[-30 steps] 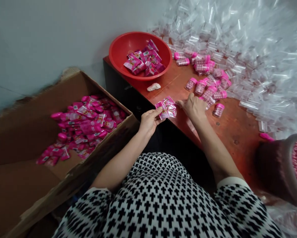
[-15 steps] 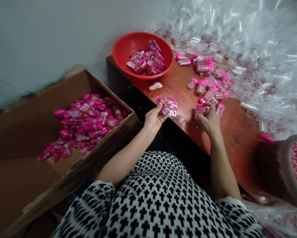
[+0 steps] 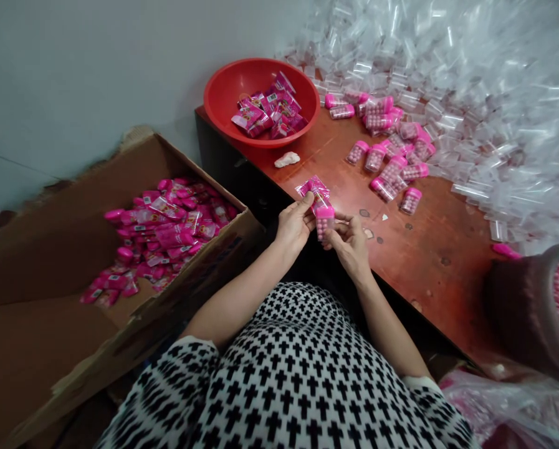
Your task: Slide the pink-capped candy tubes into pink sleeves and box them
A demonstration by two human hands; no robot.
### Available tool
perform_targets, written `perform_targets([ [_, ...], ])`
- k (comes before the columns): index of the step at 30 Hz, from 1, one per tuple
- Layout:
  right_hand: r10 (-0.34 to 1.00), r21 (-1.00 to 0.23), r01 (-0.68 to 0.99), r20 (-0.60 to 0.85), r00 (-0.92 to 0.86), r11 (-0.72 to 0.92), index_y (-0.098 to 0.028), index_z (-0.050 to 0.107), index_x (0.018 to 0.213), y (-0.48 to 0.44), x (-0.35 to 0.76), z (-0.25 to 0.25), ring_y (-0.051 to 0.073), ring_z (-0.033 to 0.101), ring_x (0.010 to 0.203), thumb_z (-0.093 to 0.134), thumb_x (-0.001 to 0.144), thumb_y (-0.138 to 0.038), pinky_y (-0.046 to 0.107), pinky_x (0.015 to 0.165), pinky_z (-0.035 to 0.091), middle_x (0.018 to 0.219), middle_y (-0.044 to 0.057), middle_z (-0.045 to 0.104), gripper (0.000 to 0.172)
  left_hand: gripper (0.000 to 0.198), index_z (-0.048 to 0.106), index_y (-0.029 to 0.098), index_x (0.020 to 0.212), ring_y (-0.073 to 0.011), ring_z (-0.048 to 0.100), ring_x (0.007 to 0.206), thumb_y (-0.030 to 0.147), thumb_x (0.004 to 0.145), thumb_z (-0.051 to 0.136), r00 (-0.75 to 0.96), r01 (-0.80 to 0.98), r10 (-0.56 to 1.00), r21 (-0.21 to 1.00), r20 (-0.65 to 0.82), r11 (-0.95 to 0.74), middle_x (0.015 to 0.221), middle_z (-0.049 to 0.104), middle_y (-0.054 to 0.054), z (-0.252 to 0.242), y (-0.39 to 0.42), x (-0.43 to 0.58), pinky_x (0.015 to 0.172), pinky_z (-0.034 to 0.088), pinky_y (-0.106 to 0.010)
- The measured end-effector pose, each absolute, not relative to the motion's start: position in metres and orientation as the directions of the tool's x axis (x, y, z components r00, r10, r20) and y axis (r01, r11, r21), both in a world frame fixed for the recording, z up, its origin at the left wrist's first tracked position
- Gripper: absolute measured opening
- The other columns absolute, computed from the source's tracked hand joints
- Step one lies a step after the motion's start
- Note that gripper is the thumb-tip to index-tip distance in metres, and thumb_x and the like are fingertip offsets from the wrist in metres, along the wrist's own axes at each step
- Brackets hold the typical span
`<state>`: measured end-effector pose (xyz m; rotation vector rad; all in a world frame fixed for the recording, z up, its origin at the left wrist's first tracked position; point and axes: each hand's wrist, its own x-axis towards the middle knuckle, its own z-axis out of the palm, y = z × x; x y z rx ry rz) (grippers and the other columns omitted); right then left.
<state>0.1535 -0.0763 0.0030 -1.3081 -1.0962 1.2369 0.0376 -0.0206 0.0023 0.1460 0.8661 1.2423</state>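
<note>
my right hand (image 3: 353,249): pinching clear cylindrical pink-capped plastic bead jar (image 3: 325,226), long axis roughly 12-to-6, cap at 12 | my left hand (image 3: 292,224): pinching glossy flat pink plastic wrappers (image 3: 320,191) | jar's at left fingertips' 5 o'clock, right's nearer tbh

Room between bottles (image 3: 410,201) and bucket (image 3: 517,305)

I count two hands, one left hand (image 3: 294,226) and one right hand (image 3: 353,245), one held bottle (image 3: 324,223), one red bowl (image 3: 220,93), one cardboard box (image 3: 27,349), one bucket (image 3: 517,312), one white lump (image 3: 287,159) and one worktop (image 3: 429,249). Loose filled bottles (image 3: 410,200) number at least a dozen; held pink packets (image 3: 320,194) and clear tubes (image 3: 470,93) overlap beyond counting.
</note>
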Motion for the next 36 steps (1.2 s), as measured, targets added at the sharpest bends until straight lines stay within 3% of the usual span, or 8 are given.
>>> perform_targets([
  [6, 0.992, -0.995, -0.032, -0.094, 0.079, -0.092, -0.021, 0.054, 0.095, -0.076, 0.155, -0.004, 0.012, 0.067, 0.068, 0.068, 0.076, -0.036, 0.024, 0.056, 0.056, 0.081, 0.0, 0.069, 0.029, 0.037, 0.063, 0.014, 0.076, -0.0102, 0.06, 0.056, 0.041, 0.059, 0.081, 0.124, -0.68, 0.911, 0.635, -0.394, 0.367, 0.068, 0.066, -0.001, 0.009, -0.021, 0.036, 0.057, 0.05, -0.024],
  [12, 0.991, -1.0, -0.007, -0.003, 0.136, -0.002, -0.02, 0.057, 0.095, -0.075, 0.153, -0.005, 0.013, 0.068, 0.072, 0.069, 0.076, -0.035, 0.026, 0.059, 0.057, 0.087, 0.002, 0.07, 0.027, 0.042, 0.062, 0.012, 0.071, -0.0091, 0.056, 0.051, 0.037, 0.049, 0.087, 0.181, -0.593, 0.913, 0.699, -0.367, 0.399, 0.062, 0.063, -0.001, 0.006, -0.023, 0.038, 0.052, 0.047, -0.022],
  [19, 0.992, -0.982, -0.176, -0.086, 0.093, -0.068, -0.019, 0.06, 0.092, -0.073, 0.153, -0.007, 0.011, 0.064, 0.054, 0.07, 0.075, -0.033, 0.026, 0.053, 0.056, 0.069, -0.002, 0.069, 0.024, 0.034, 0.065, 0.008, 0.065, -0.0089, 0.055, 0.049, 0.036, 0.056, 0.083, 0.252, -0.489, 0.903, 0.76, -0.347, 0.428, 0.058, 0.061, -0.003, 0.006, -0.02, 0.031, 0.051, 0.047, -0.023],
  [22, 0.988, -0.985, -0.17, -0.052, 0.145, -0.027, -0.019, 0.061, 0.093, -0.074, 0.15, -0.006, 0.011, 0.066, 0.06, 0.071, 0.075, -0.03, 0.025, 0.055, 0.056, 0.075, -0.001, 0.071, 0.024, 0.031, 0.067, 0.007, 0.066, -0.0089, 0.055, 0.049, 0.034, 0.059, 0.081, 0.269, -0.443, 0.903, 0.789, -0.335, 0.425, 0.058, 0.061, -0.003, 0.009, -0.019, 0.027, 0.051, 0.047, -0.023],
  [25, 0.984, -0.986, -0.166, -0.043, 0.171, -0.014, -0.019, 0.062, 0.093, -0.073, 0.147, -0.006, 0.012, 0.067, 0.064, 0.073, 0.073, -0.029, 0.024, 0.056, 0.056, 0.078, -0.001, 0.072, 0.025, 0.03, 0.066, 0.007, 0.065, -0.0085, 0.054, 0.048, 0.034, 0.062, 0.08, 0.245, -0.44, 0.909, 0.796, -0.338, 0.415, 0.057, 0.061, -0.003, 0.01, -0.02, 0.027, 0.05, 0.046, -0.023],
  [31, 0.971, -0.912, -0.402, -0.165, 0.175, -0.082, -0.018, 0.062, 0.08, -0.061, 0.147, -0.01, 0.011, 0.063, 0.048, 0.078, 0.066, -0.029, 0.023, 0.047, 0.055, 0.064, -0.003, 0.07, 0.024, 0.031, 0.065, 0.008, 0.061, -0.0082, 0.054, 0.049, 0.035, 0.06, 0.08, 0.288, -0.454, 0.899, 0.78, -0.33, 0.431, 0.055, 0.059, -0.001, 0.006, -0.028, 0.03, 0.051, 0.048, -0.023],
  [36, 0.978, -0.938, -0.346, -0.097, 0.185, -0.028, -0.02, 0.063, 0.088, -0.065, 0.146, -0.01, 0.013, 0.069, 0.066, 0.076, 0.07, -0.033, 0.027, 0.063, 0.06, 0.077, -0.001, 0.073, 0.025, 0.031, 0.068, 0.008, 0.066, -0.0091, 0.06, 0.059, 0.035, 0.059, 0.081, 0.274, -0.487, 0.892, 0.748, -0.359, 0.451, 0.065, 0.065, -0.004, 0.006, -0.028, 0.026, 0.063, 0.052, -0.024],
])
